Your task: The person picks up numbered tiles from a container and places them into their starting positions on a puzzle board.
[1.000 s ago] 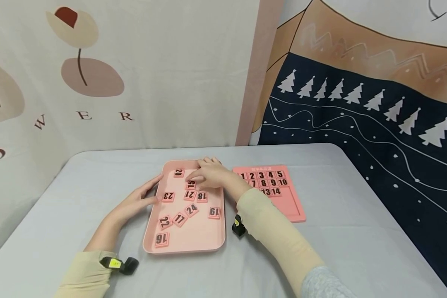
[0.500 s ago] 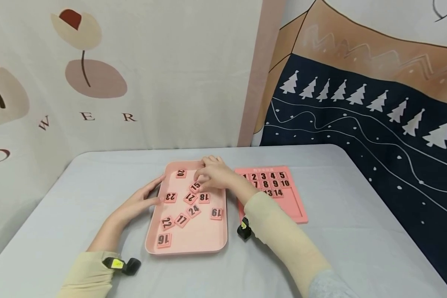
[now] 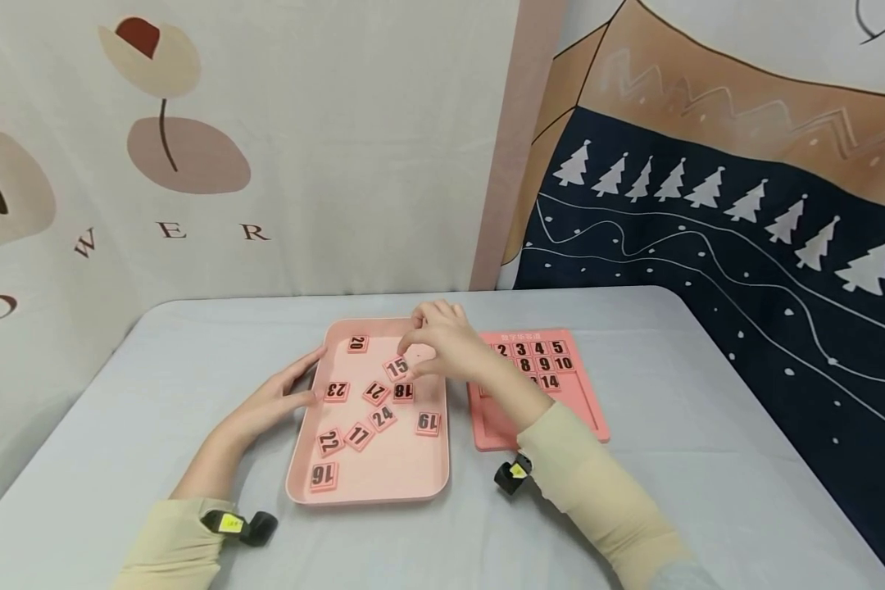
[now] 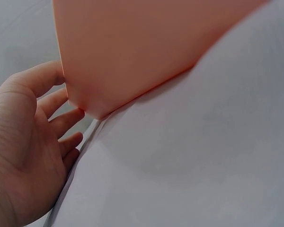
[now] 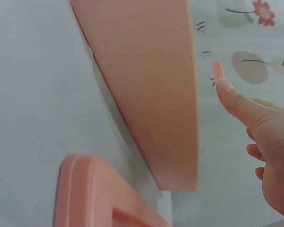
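My right hand (image 3: 451, 345) pinches a pink tile numbered 15 (image 3: 396, 368) above the far part of the pink tray (image 3: 383, 483). From the right wrist, the tile (image 5: 218, 70) appears edge-on at the fingertips, above the tray's rim. On the tray's left side, my left hand (image 3: 267, 400) rests its fingers along the rim. In the left wrist view, thumb and fingertips of that hand (image 4: 31, 146) touch the tray's outer wall (image 4: 123, 52). Several loose tiles lie in the tray, including 18 (image 3: 403, 392), 21 (image 3: 375, 393) and 24 (image 3: 383, 418).
Right of the tray lies a pink number board (image 3: 571, 410), partly covered by my right forearm. Rows of tiles fill its upper part, with 14 (image 3: 550, 382) in the third row. A white cloth (image 3: 693, 492) covers the table, and printed curtains hang behind.
My right hand has moved right, carrying the 15 tile, which has turned toward upright reading. Tile 21 has rotated slightly since a second ago. The left hand stays at the tray's rim.
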The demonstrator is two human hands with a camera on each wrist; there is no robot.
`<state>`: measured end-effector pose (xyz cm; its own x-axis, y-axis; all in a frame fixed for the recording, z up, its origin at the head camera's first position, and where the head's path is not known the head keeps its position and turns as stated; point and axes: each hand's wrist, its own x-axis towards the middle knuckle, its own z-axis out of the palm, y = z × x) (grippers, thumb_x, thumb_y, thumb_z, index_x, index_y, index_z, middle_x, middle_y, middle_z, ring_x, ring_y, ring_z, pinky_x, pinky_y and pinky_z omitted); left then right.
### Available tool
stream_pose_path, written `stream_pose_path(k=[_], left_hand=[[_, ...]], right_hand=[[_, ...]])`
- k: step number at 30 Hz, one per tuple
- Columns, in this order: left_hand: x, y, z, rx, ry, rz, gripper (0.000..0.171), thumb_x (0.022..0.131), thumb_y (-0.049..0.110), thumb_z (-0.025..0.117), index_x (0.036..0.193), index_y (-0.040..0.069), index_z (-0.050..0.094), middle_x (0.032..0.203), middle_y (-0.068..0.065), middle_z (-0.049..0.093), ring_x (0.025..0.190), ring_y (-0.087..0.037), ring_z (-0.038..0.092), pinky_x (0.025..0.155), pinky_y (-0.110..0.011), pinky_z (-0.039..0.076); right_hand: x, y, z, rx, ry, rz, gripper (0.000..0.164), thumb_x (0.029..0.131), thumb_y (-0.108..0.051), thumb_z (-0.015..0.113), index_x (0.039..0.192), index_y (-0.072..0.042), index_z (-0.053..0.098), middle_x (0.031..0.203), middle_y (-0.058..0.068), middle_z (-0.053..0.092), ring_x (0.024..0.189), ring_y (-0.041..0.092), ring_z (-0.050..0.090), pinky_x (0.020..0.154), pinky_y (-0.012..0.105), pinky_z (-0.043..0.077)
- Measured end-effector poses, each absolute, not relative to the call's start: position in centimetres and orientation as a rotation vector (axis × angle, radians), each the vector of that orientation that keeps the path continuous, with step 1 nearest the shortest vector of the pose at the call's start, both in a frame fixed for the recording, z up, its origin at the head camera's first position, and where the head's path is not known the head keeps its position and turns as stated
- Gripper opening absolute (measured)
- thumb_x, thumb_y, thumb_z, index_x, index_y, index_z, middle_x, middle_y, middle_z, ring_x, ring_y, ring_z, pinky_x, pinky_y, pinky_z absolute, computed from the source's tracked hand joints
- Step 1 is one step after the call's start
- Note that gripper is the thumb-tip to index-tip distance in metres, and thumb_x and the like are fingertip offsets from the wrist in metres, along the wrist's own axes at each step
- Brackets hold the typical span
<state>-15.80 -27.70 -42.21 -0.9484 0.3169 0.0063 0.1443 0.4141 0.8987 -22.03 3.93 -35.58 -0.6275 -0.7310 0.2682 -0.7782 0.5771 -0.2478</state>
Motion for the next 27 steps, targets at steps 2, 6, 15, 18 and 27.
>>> stream_pose_path(k=[2, 6, 15, 18, 27], left_hand=[[-15.8, -27.7, -42.2, 0.408, 2.498, 1.564, 0.075, 0.090, 0.019, 0.064, 0.153, 0.013, 0.025, 0.157, -0.016, 0.014, 0.143, -0.039, 0.008, 0.111, -0.059, 0.007], [-15.7, -27.8, -42.2, 0.405, 2.491, 1.570, 0.075, 0.089, 0.019, 0.064, 0.153, 0.012, 0.024, 0.158, -0.016, 0.014, 0.143, -0.038, 0.008, 0.112, -0.058, 0.007], [-15.7, -27.8, -42.3, 0.400, 2.479, 1.577, 0.075, 0.089, 0.019, 0.064, 0.153, 0.015, 0.024, 0.158, -0.015, 0.013, 0.143, -0.037, 0.008, 0.112, -0.058, 0.007], [-15.7, -27.7, -42.3, 0.406, 2.475, 1.584, 0.076, 0.089, 0.019, 0.064, 0.153, 0.016, 0.024, 0.158, -0.015, 0.013, 0.143, -0.037, 0.008, 0.112, -0.059, 0.007], [-15.7, -27.8, -42.3, 0.414, 2.477, 1.586, 0.076, 0.089, 0.019, 0.064, 0.153, 0.014, 0.025, 0.158, -0.014, 0.014, 0.143, -0.036, 0.008, 0.112, -0.058, 0.007]], right_hand=[[-21.5, 4.5, -35.3, 1.272, -2.647, 0.512, 0.031, 0.072, -0.046, 0.078, 0.098, -0.031, 0.072, 0.105, -0.006, 0.041, 0.106, 0.016, 0.034, 0.088, 0.035, 0.027], [-20.5, 5.9, -34.8, 1.258, -2.623, 0.524, 0.030, 0.071, -0.043, 0.080, 0.096, -0.029, 0.073, 0.104, -0.005, 0.042, 0.106, 0.018, 0.034, 0.088, 0.037, 0.027], [-19.1, 9.6, -35.5, 1.179, -2.624, 0.559, 0.031, 0.067, -0.041, 0.084, 0.093, -0.029, 0.073, 0.101, -0.005, 0.040, 0.100, 0.019, 0.034, 0.083, 0.037, 0.027], [-18.9, 11.4, -36.1, 1.148, -2.598, 0.625, 0.031, 0.066, -0.037, 0.086, 0.092, -0.029, 0.073, 0.101, -0.005, 0.040, 0.099, 0.019, 0.035, 0.083, 0.038, 0.027], [-19.1, 17.3, -37.3, 1.013, -2.614, 0.676, 0.035, 0.062, -0.034, 0.087, 0.093, -0.024, 0.075, 0.103, -0.001, 0.046, 0.097, 0.022, 0.037, 0.083, 0.042, 0.025]])
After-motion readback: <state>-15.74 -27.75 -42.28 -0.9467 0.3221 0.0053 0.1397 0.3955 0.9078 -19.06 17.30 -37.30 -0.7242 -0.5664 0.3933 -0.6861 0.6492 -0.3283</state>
